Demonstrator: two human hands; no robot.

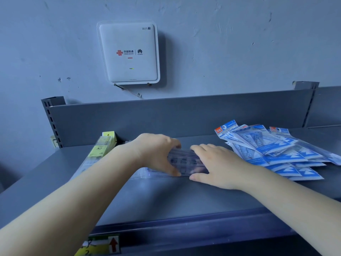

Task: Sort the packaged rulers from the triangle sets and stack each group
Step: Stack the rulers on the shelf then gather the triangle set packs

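Left hand: grips the left part of a clear ruler pack, thumb in front, fingers behind.
Right hand: clasps the same pack's right end.
Ruler pack: mid-shelf, lying crosswise.
Rulers: yellow-labelled, far left.
Triangle sets: loose blue heap, right.

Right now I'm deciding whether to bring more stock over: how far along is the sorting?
Partway. The blue triangle sets are grouped at the right but fanned loosely, not squared. Both hands, left hand and right hand, grip a bundle of clear packaged rulers mid-shelf. Yellow-labelled ruler packs lie at the left. Squaring both stacks remains.
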